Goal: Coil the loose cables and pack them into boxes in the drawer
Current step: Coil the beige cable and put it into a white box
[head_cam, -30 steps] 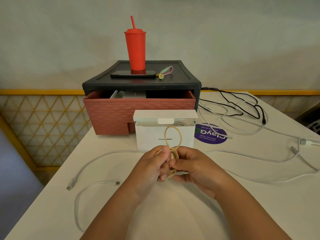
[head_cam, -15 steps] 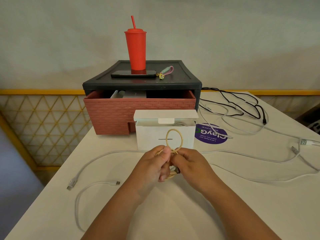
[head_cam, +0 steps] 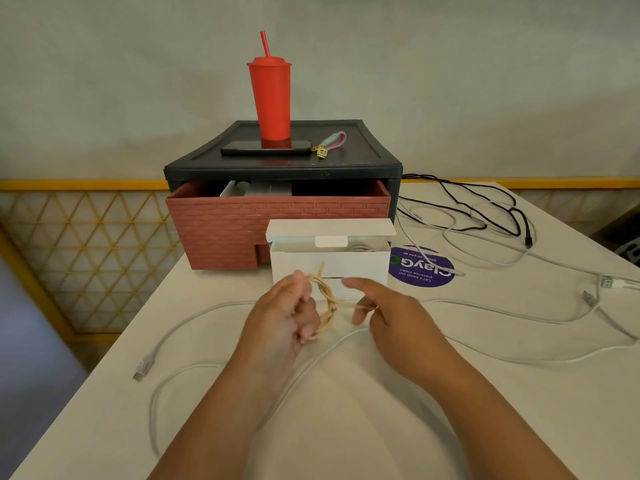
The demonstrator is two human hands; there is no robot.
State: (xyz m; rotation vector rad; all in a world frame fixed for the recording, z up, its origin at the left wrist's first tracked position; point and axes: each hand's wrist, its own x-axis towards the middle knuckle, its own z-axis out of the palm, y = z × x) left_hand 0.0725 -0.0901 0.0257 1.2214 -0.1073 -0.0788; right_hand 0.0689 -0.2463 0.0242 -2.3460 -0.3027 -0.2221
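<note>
Left hand [head_cam: 280,318] curled round coiled tan cable [head_cam: 326,299], right hand [head_cam: 391,318] pinching its loose end, both just in front of open white box [head_cam: 363,268], white cable [head_cam: 194,317] on tabletop [head_cam: 104,410] before box

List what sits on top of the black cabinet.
A red tumbler with a straw, a dark phone lying flat before it, and a pink-green keychain right of the phone. The lid hides the tumbler's contents.

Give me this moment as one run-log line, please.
left hand: grips tan coil | right hand: pinches its strand | white box: open, behind hands
</note>
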